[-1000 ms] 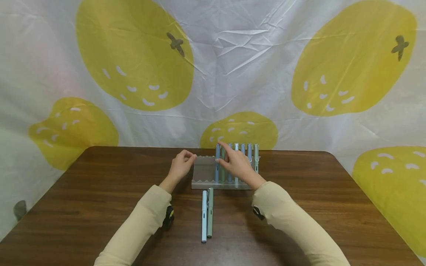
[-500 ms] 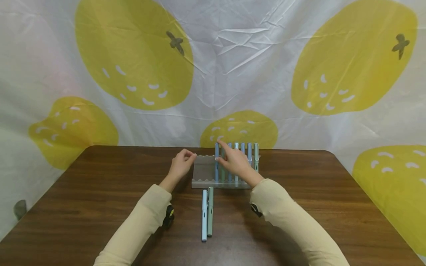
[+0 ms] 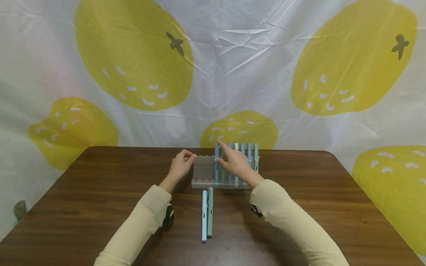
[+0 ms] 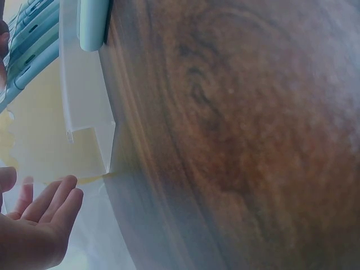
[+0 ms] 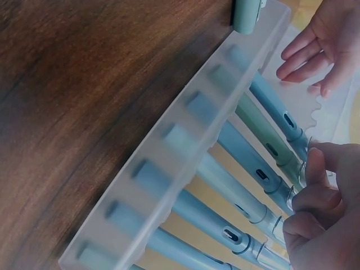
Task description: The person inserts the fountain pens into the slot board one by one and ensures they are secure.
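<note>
A clear pen rack [image 3: 203, 170] with scalloped edges stands on the table, seen in all three views. My left hand [image 3: 181, 163] pinches its upper left edge between thumb and index finger; the other fingers [image 5: 306, 62] extend loosely. With the index finger on its cap top and the thumb at the clip, my right hand [image 3: 235, 161] holds a blue pen [image 5: 270, 101], leftmost in the rack. Its lower end sits behind the rack's front lip. Several blue and green pens [image 5: 222, 169] lean in the slots to its right, partly hidden by my right hand in the head view.
A light blue pen [image 3: 204, 218] and a green pen [image 3: 210, 214] lie side by side on the wooden table [image 3: 116, 192], in front of the rack. A white curtain [image 3: 229, 85] with yellow fruit prints hangs behind the table.
The blue pen and my right hand have shifted very slightly left since the earliest frame. My left hand stays at the rack's edge, and the two loose pens have not moved.
</note>
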{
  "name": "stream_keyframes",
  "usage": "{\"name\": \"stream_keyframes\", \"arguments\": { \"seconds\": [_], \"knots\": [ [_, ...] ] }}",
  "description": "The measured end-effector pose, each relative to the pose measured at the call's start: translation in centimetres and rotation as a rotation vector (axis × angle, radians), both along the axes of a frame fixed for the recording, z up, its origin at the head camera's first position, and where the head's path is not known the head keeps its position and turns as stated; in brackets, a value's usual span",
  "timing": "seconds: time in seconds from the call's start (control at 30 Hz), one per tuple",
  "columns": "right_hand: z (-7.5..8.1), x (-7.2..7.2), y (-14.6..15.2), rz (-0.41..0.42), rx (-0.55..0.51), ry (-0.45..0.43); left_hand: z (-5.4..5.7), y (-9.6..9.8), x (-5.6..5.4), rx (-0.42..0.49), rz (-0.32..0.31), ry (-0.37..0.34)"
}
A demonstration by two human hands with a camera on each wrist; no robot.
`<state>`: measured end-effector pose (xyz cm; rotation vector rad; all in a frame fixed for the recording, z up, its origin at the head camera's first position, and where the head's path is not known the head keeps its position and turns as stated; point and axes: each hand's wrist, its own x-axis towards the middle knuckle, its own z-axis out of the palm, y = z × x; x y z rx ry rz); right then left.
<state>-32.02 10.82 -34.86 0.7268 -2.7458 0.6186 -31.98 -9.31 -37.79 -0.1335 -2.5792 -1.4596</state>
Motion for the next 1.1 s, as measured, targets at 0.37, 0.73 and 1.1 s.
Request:
{"name": "stream_keyframes", "arguments": {
  "seconds": [0.37, 0.73, 1.1],
  "knots": [
    [-0.5, 0.6, 0.6, 0.052, -0.093, 0.065, 0.0, 0.0, 0.1, -0.001, 0.007, 0.004],
    [-2.2, 3.2, 1.0, 0.137, -0.100, 0.028, 0.0, 0.0, 0.1, 0.000, 0.005, 0.001],
    [-3.6, 5.0, 0.6, 0.249, -0.058, -0.116, -0.1, 0.0, 0.0, 0.007, -0.003, -0.005]
  ]
}}
